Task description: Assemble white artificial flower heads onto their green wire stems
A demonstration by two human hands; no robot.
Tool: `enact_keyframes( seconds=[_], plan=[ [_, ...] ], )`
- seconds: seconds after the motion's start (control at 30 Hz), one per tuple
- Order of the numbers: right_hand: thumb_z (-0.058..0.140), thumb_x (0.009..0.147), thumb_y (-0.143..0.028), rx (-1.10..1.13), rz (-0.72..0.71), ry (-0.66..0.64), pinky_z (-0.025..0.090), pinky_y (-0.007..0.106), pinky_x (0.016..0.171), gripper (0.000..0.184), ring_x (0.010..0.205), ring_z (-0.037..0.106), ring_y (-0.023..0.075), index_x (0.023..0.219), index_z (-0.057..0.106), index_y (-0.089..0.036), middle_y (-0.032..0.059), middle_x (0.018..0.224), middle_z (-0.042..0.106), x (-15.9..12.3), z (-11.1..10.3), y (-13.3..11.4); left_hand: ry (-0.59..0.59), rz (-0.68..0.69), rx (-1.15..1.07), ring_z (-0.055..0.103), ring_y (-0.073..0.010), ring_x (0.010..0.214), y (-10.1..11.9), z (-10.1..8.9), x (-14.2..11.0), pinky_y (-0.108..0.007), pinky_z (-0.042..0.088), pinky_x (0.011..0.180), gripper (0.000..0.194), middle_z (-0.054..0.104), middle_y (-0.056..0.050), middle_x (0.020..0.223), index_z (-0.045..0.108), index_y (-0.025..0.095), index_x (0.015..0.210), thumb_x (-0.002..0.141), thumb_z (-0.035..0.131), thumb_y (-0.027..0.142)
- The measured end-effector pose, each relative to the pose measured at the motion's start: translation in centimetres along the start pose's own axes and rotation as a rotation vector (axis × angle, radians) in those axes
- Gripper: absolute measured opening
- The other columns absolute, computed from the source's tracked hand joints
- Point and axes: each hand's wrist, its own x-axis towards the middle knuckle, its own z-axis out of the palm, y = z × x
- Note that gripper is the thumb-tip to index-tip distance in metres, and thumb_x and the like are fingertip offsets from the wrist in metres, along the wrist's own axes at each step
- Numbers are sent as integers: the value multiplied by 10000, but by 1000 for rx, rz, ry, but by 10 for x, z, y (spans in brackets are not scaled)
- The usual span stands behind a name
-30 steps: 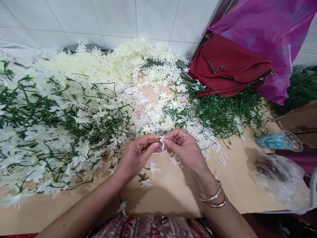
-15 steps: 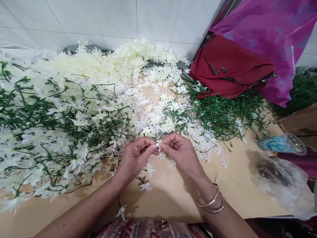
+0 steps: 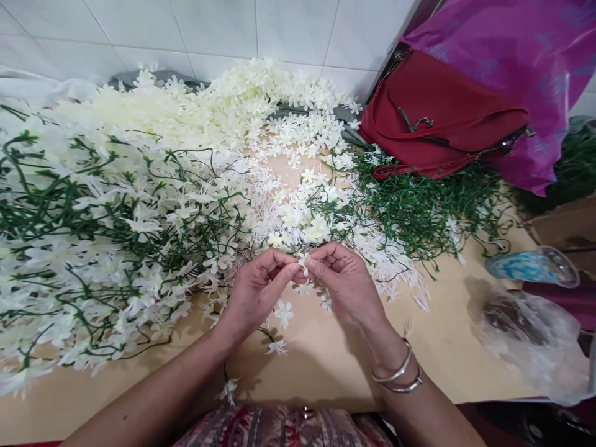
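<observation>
A small white artificial flower (image 3: 303, 264) is pinched between the fingertips of both hands above the table's near middle. My left hand (image 3: 265, 282) grips it from the left, thumb against forefinger. From the right, my right hand (image 3: 347, 282) holds the same flower with a closed pinch; two bangles circle that wrist. Below the hands hang or lie a few white flowers (image 3: 284, 313), some on green stems. Just beyond my fingers spreads a loose heap of white petals and stamen strands (image 3: 321, 230). The fingers partly hide the held flower.
At left is a large pile of stemmed white flowers (image 3: 139, 226); cream blossoms (image 3: 251, 99) lie along the tiled wall. Green stems (image 3: 419, 208) lie at right beneath a red handbag (image 3: 451, 118). A blue-patterned plastic cup (image 3: 531, 267) and clear plastic bag (image 3: 540, 335) occupy the right edge.
The view has shifted slightly. Both hands keep their pinch on the small flower, with barely any movement of the fingers.
</observation>
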Motion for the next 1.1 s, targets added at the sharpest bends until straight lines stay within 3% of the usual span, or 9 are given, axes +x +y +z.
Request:
enact_keyframes(
  seconds=[0.13,0.4,0.57,0.67,0.8,0.97,1.1],
  plan=[
    [892,795,-303,-55,-43,15,589,274,655,168,651,700,137,793,741,-229,-20,716,761,-2,3,3,11,-12,85,757,-146,755,0,-2,-3,-193,541,584,178,816,-36,854,705,186,944,1004,679,352],
    [873,820,-313,-54,-38,26,595,291,691,168,669,713,146,792,733,-223,-6,709,755,-4,12,4,44,19,78,742,-146,746,-7,-1,1,-256,597,755,157,809,-25,845,695,192,928,1003,679,329],
    [938,737,-384,17,18,28,562,261,662,289,670,647,125,889,743,-236,-21,780,720,0,3,-2,-30,12,-35,742,-142,744,-2,3,4,-258,592,765,160,794,-29,817,656,186,930,1013,659,322],
    [941,727,-441,9,44,-57,564,268,733,387,746,653,130,1012,770,-242,-2,873,721,1,-4,-10,-11,48,9,710,-126,706,1,2,2,-230,554,692,161,743,-9,769,635,188,928,1027,635,316],
    [898,787,-432,-47,7,-165,553,282,758,362,782,648,138,1083,777,-262,-4,871,719,0,-7,-14,50,184,246,606,-103,602,2,-2,-3,-224,493,609,89,626,36,720,647,201,996,1036,623,277],
    [848,820,-294,-193,-92,-102,455,258,617,133,661,571,122,901,760,-236,-30,722,668,-3,-5,-11,90,487,545,623,-99,664,4,-4,-4,-213,481,647,57,685,11,832,668,196,1015,993,654,146],
    [808,837,-280,-265,-128,-48,463,289,647,84,712,604,147,869,754,-224,12,814,728,-5,-2,-10,70,506,558,658,-99,681,4,-4,-3,-196,486,645,100,710,9,837,672,202,1072,1014,628,133]
  ],
)
